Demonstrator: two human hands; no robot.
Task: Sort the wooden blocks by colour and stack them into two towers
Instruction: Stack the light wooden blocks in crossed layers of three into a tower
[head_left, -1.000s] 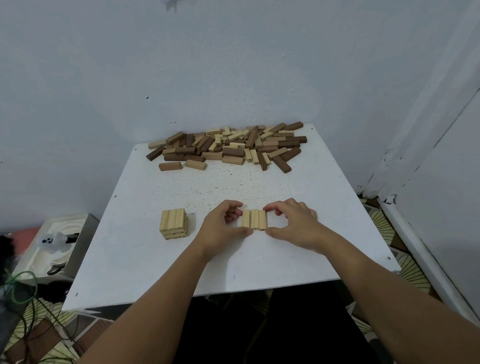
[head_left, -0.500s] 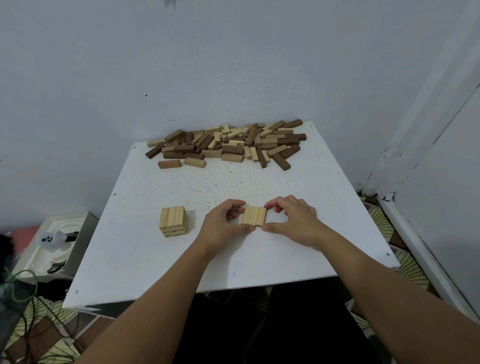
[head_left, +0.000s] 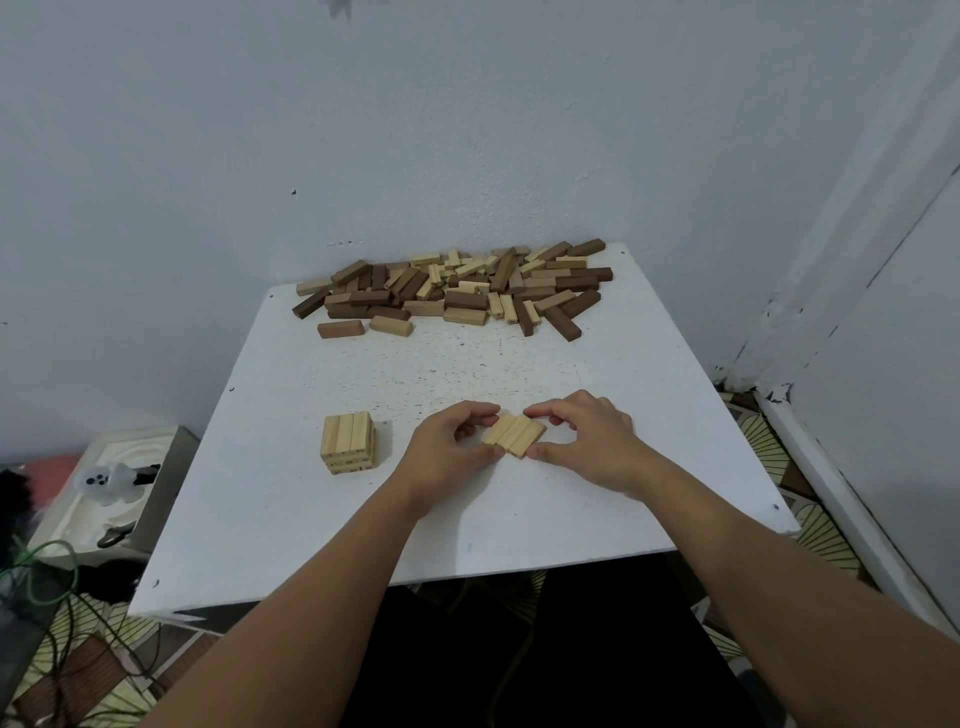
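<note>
Both hands (head_left: 519, 452) pinch light blocks (head_left: 513, 435)

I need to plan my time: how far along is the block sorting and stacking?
Early on. Done: a short light tower a few layers high stands on the table. In hand: the left hand and right hand pinch a row of light blocks between them, apart from that tower. Left: the mixed pile at the far edge is large, and no dark tower is begun.
</note>
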